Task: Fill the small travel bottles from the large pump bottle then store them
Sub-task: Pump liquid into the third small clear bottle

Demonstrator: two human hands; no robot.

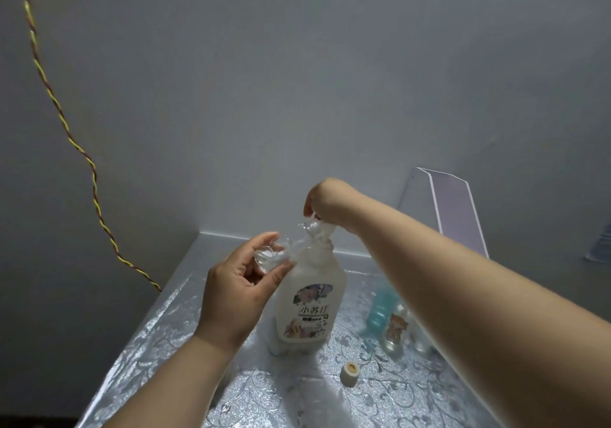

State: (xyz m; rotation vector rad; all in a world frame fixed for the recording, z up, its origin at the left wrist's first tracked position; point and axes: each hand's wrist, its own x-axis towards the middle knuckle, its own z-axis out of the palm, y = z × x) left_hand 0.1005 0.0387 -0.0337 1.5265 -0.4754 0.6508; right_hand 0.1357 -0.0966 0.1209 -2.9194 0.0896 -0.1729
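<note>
1. Head view, reference object: the large pump bottle [307, 312] stands upright on the table [158, 345], label toward me. All positions below are given from it.
2. Left hand [238, 292]: my thumb and fingers are curled round the base end of the small travel bottle [284, 249], gripping it just left of the pump bottle's shoulder.
3. Travel bottle, long axis: tilted. It runs from the base at my left hand up and to the right, so the mouth ends at the pump bottle's top, just beside the pump head [322, 231]. Clear plastic overlaps there, so I cannot tell whether the nozzle tip sits inside the mouth.
4. Right hand [327, 202]: it reaches in from the right and sits on top of the pump bottle, fingers curled down over the pump head, grasping it.
5. Governing relation: the mouth lies immediately left of my right-hand grip. The pump stroke is vertical along the pump bottle's axis, while the receiving axis is oblique. Judgement: the step in hand is dispensing, and the mouth must remain under the nozzle or liquid runs down the shoulder.
6. Fill level: not readable.
7. Cap [349, 374]: it lies on the table in front of the pump bottle, slightly right. Judgement: my right hand is the nearer one for capping.
8. Teal bottle [380, 312]: to the right, partly hidden behind my right forearm.
</note>
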